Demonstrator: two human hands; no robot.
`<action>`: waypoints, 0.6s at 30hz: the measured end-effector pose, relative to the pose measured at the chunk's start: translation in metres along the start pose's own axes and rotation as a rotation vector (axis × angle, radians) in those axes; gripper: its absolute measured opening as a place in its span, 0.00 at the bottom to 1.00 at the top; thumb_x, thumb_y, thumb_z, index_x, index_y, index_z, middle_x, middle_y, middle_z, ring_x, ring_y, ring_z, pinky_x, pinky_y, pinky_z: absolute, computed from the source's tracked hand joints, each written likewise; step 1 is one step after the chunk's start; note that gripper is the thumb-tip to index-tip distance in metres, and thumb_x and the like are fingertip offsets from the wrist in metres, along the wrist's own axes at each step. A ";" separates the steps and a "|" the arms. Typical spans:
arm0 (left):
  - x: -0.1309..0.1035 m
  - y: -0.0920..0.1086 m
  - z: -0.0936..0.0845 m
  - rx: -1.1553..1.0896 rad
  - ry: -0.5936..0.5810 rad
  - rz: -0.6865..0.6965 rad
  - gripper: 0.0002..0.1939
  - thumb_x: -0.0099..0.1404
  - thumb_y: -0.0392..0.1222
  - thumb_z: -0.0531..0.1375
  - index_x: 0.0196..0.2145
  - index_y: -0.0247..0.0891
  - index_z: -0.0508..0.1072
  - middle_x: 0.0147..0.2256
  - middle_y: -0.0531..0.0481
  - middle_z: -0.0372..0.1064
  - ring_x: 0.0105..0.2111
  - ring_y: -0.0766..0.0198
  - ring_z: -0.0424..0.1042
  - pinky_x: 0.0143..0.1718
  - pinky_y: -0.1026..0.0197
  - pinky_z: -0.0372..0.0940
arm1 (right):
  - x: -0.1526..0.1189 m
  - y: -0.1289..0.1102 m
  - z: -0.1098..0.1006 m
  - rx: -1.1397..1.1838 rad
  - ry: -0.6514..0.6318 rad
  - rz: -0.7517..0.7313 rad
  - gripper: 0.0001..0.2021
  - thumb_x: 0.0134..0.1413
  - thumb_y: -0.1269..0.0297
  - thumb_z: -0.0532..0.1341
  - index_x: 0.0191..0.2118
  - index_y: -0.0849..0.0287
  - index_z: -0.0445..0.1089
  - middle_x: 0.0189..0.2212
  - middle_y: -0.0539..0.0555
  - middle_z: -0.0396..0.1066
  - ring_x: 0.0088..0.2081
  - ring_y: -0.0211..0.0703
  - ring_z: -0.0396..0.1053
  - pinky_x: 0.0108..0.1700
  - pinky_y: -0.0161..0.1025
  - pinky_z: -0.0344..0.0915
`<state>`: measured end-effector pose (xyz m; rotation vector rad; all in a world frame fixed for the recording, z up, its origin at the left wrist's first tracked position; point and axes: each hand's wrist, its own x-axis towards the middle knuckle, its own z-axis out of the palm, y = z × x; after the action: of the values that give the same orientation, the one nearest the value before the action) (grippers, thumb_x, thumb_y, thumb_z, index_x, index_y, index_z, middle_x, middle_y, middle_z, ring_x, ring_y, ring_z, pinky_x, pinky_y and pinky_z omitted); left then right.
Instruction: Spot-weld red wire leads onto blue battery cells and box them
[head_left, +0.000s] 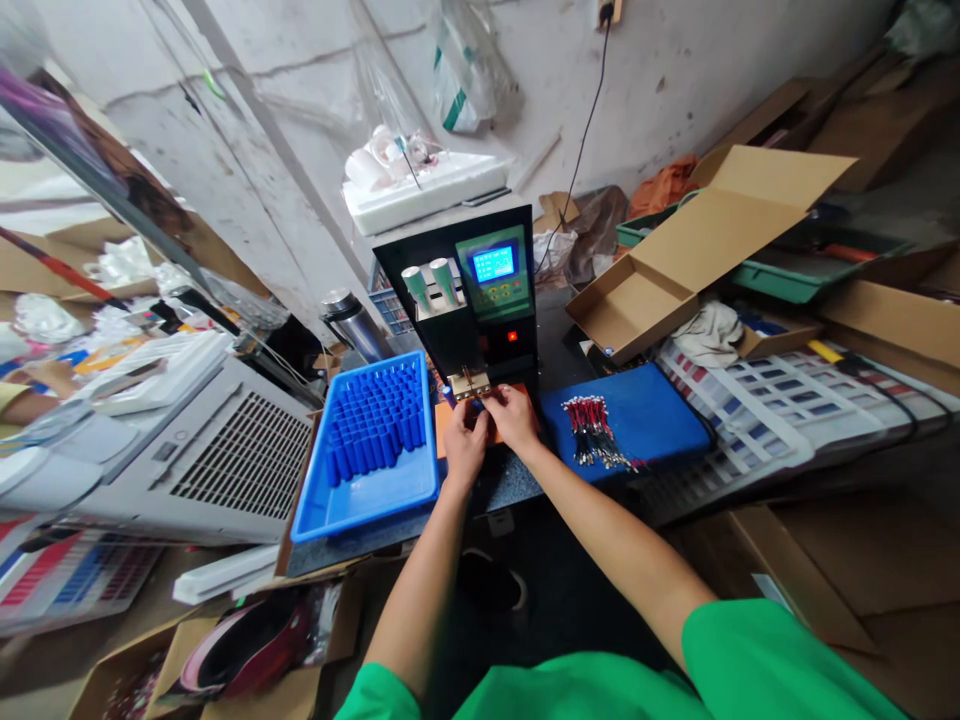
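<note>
A black spot-welding machine with a lit blue screen stands before me. Both hands meet low at its front, right under the brass-coloured electrode holder. My left hand is closed, with thumb and fingers around a blue cylindrical battery cell that is mostly hidden. My right hand is pinched close beside it; what its fingertips hold is too small to make out. To the left, a blue tray bears many upright blue battery cells. A bundle of red and black wire leads lies on the right.
The leads rest on a blue pad. Behind the tray stands a steel flask. An open cardboard box and white plastic crates crowd the right. A grey air cooler stands left. White foam tops the machine.
</note>
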<state>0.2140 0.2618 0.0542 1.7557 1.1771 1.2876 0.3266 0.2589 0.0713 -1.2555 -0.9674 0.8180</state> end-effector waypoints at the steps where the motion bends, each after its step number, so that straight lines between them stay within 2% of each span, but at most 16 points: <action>1: 0.000 0.000 0.000 0.005 0.001 -0.003 0.14 0.67 0.46 0.60 0.47 0.36 0.73 0.39 0.46 0.75 0.38 0.61 0.74 0.43 0.60 0.67 | 0.000 0.001 0.000 0.005 -0.002 -0.005 0.10 0.51 0.58 0.60 0.31 0.60 0.71 0.31 0.54 0.75 0.34 0.45 0.72 0.38 0.38 0.65; 18: -0.001 0.004 0.000 -0.007 -0.004 0.023 0.15 0.68 0.47 0.59 0.47 0.35 0.73 0.39 0.46 0.75 0.35 0.62 0.73 0.40 0.61 0.67 | 0.001 0.009 0.000 0.008 -0.032 -0.066 0.10 0.53 0.57 0.60 0.33 0.59 0.71 0.33 0.55 0.76 0.36 0.46 0.73 0.42 0.39 0.67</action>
<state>0.2154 0.2596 0.0575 1.7709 1.1518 1.2997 0.3274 0.2611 0.0624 -1.2006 -1.0248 0.7914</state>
